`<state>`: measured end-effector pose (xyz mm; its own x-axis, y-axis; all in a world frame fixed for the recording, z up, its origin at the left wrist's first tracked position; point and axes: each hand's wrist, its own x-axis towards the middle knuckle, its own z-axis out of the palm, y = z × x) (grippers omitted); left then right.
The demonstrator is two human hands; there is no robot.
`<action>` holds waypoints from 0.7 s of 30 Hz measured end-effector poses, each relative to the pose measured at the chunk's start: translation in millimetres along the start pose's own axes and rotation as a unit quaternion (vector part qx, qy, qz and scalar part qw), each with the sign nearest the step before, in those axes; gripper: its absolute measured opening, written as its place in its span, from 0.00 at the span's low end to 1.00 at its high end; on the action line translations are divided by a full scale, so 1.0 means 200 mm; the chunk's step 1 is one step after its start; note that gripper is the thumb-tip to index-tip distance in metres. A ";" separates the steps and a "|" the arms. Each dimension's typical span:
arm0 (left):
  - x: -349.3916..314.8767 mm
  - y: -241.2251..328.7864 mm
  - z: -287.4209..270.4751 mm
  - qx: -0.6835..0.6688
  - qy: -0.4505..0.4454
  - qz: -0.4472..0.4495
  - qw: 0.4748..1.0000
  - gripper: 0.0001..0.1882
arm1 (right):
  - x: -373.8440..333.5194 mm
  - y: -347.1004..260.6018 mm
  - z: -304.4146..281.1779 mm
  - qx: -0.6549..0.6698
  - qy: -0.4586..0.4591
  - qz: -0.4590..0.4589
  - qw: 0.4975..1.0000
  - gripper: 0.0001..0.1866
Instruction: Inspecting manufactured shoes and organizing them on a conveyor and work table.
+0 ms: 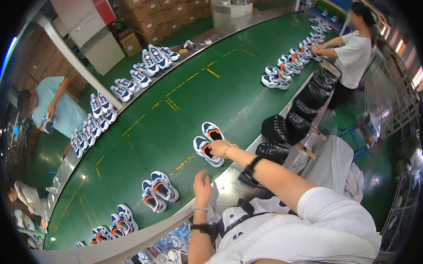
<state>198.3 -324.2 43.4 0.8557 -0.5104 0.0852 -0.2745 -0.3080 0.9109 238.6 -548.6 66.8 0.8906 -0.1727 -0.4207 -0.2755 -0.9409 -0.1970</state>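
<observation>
A pair of white and navy sneakers with orange lining stands on the green conveyor belt (174,128) in front of me. My right hand (218,148) reaches over the nearer sneaker (203,148), its fingers closed at the shoe's opening. The other sneaker (212,130) of the pair sits just beyond, close against it. My left hand (202,182) hovers by the belt's near edge, fingers raised and apart, holding nothing. To its left, another pair of sneakers (160,189) rests on the belt.
More sneakers (123,219) line the belt's lower left, and a row (288,66) runs up its right side. Black perforated shoe-shaped pieces (297,115) lie along the near ledge. Sneakers (153,59) also stand on the far ledge. Co-workers (355,52) stand right and left.
</observation>
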 end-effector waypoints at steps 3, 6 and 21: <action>0.15 -0.08 0.09 0.061 -0.025 0.049 0.997 0.17 | -0.55 -0.03 -0.41 0.231 0.150 -0.094 0.957 0.17; 0.35 -0.10 0.21 0.147 -0.031 0.114 0.982 0.16 | -1.00 0.26 -0.63 0.266 0.274 -0.012 0.924 0.15; 0.78 -0.35 0.51 0.355 -0.080 -0.077 0.928 0.29 | -1.37 0.74 -0.27 0.078 0.197 0.027 0.977 0.26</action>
<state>307.0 -463.9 -47.4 0.8487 -0.5110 -0.1361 -0.4227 -0.8102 0.4060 -25.8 -656.4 200.7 0.9349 -0.3483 -0.0677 -0.3505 -0.8769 -0.3289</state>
